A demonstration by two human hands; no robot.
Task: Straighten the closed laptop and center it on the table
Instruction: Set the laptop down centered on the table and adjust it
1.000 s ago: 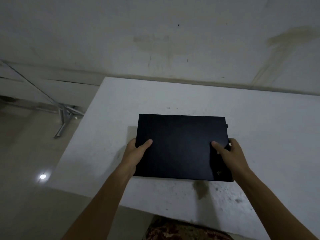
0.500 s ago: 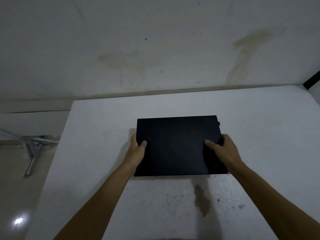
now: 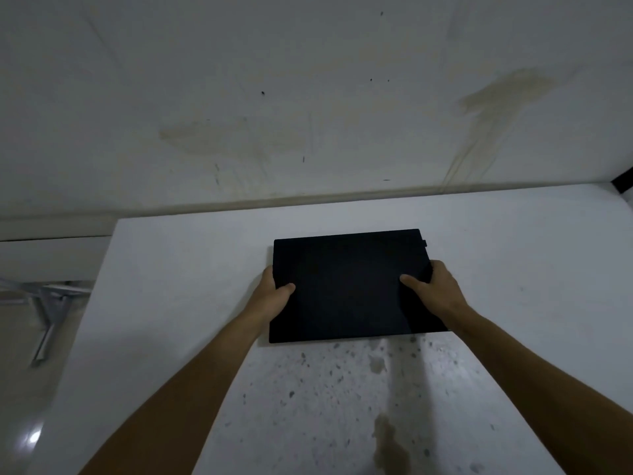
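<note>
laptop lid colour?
Plain matte black laptop, no visible markings; the head view, the only one, shows it.

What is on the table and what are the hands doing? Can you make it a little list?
thing: closed black laptop, lying flat
table: white table, speckled and stained near the front
left hand: grips the laptop's left edge, thumb on the lid
right hand: grips the laptop's right edge, thumb on the lid
laptop angle: a bit tilted against the table's back edge
behind: stained white wall
</note>
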